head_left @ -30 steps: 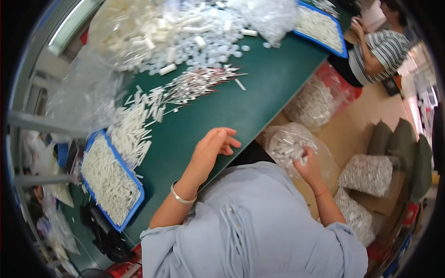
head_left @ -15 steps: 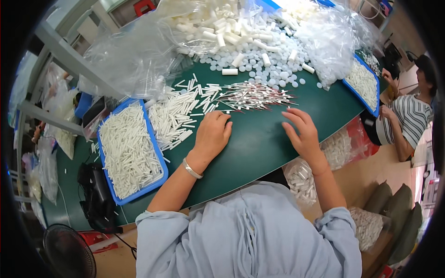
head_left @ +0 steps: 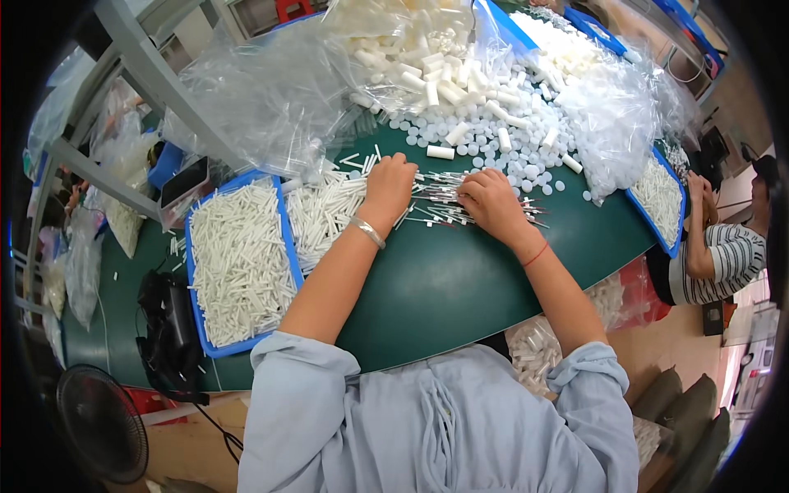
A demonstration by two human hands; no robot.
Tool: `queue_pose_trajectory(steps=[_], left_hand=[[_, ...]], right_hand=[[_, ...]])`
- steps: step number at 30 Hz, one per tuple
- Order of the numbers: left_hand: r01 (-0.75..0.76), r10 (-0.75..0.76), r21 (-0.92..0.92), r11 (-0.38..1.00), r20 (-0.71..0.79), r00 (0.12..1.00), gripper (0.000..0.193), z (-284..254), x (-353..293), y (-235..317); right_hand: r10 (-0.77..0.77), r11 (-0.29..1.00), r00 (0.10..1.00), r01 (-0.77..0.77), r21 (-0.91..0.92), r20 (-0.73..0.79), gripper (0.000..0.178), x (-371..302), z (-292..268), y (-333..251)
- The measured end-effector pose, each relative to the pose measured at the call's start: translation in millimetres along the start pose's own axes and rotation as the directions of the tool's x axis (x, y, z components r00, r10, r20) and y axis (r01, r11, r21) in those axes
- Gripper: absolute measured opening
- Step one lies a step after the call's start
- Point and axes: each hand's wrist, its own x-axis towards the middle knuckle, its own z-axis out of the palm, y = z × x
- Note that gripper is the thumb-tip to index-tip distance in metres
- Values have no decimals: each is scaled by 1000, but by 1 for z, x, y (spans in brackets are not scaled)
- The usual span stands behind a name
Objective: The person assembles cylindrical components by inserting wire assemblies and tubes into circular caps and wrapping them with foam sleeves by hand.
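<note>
Step in hand: I am gathering the thin metal pins [head_left: 448, 205] that are lying in a loose fan on the green surface [head_left: 460, 287]; by my judgement this is the sorting or picking stage, with most of the pile not yet taken up.
Left hand [head_left: 388, 185]: resting palm-down on the left end of the pins, fingers curled over them; I cannot tell whether they are pinching any.
Right hand [head_left: 491, 201]: lying over the right part of the pins, fingers bent and spread on top; grip not visible, so I cannot tell.
Pins, position: lying between and under both hands, just in front of the white caps [head_left: 501, 123].
Pins, appearance: slender, silvery, some with reddish ends, crossing one another at many angles.
Next move, as I am judging it: calling for a fine pinch at the tips, separating a few without scattering the rest.
Neighbours: loose white tubes [head_left: 325, 209] touching my left hand's side; blue tray [head_left: 197, 279] of white tubes beyond them.
Other person: striped sleeve [head_left: 731, 259] at the far right, well apart.
</note>
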Motion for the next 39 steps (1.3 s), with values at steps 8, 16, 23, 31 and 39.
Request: queue_pose_trajectory(steps=[8,16,23,31,39], left_hand=[[153,-131,-154,976,142,981,8,-18,14,0],[146,-170,-369,918,-33,985,13,-43,-17,17],[441,-292,-849,290,361,886,22,-63,-43,52],[435,-258,-883,177,385,886,20,-66,-52,58],[434,-266,-808,398,351,898,16,-64,-56,65]], right_hand=[[-5,1000,997,6,9,-73,9,-5,1,7],[242,942,957,-193,276,-157,13,2,-14,-20],[262,867,956,-173,467,-132,12,0,-25,-48],[263,862,956,-174,476,-128,13,-5,-27,-53],[3,975,993,24,222,-120,22,-8,-34,-50]])
